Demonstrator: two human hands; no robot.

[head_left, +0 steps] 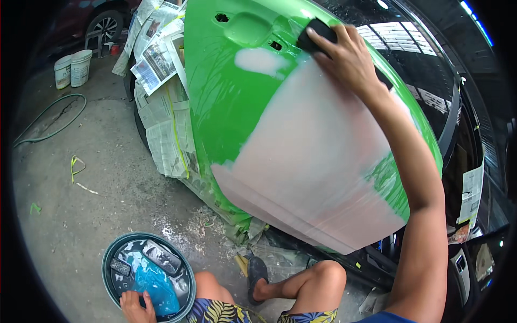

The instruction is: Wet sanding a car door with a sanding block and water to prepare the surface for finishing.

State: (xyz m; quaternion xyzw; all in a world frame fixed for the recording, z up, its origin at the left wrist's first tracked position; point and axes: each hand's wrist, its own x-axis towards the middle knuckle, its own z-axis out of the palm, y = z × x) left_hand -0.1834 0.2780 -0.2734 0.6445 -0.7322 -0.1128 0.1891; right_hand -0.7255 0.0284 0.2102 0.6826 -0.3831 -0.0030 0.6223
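Note:
My right hand (350, 56) is closed around a black sanding block (318, 36). It presses the block to the upper part of a green car door (226, 113), close to the window edge. Below the block spreads a large pale pinkish filler patch (307, 145), with a smaller pale spot (261, 62) beside the handle recess. Down at the lower left, my left hand (138, 307) reaches over the rim of a round dark tub (107, 253). Its fingers curl at the near edge of a wet blue cloth (156, 285); the grip is partly hidden.
Inside the tub lie a dark block (120, 266) and a larger grey block (161, 255) in sudsy water. Taped newspaper (164, 118) covers the car left of the door. Two white buckets (81, 68) and a hose (81, 102) are on the concrete floor at far left.

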